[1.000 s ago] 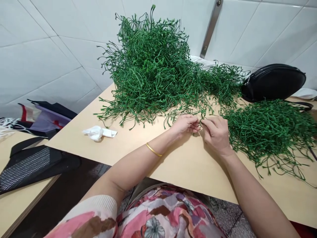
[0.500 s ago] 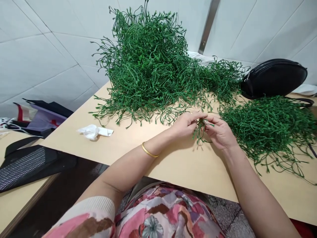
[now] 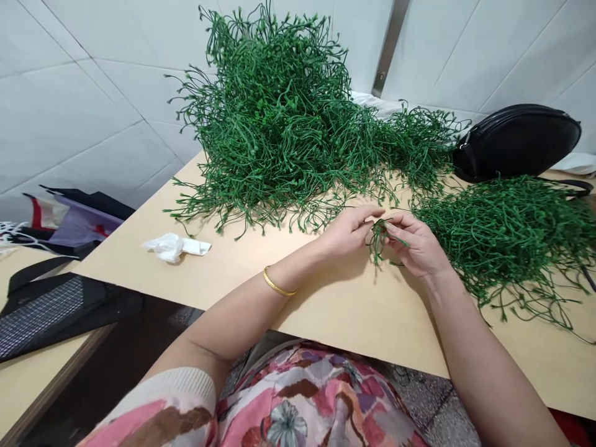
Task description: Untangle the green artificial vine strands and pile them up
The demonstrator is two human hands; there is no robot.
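Above the middle of the table, a small bunch of thin green stems with bud-like tips [image 3: 377, 241] hangs between my hands. My right hand [image 3: 416, 245] pinches its top between thumb and fingers. From the other side, my left hand [image 3: 350, 231] has its thumb and fingertips closed at the bunch; its lower fingers are partly hidden. The stems look like artificial plant pieces. To the right of my right hand lies a loose heap of similar stems [image 3: 507, 236]. A much taller pile of them [image 3: 274, 118] stands behind my hands against the wall.
A crumpled white tissue [image 3: 170, 247] lies on the light wooden table [image 3: 326, 304] at the left. The black bag [image 3: 521, 141] stands at the back right, by the tiled wall [image 3: 116, 37]. Dark and purple folded bags [image 3: 84, 217] sit off the left edge.
My fingertips have drawn slightly apart around the small bunch, and more of its stems show between them. The view has shifted a little; the piles look the same.
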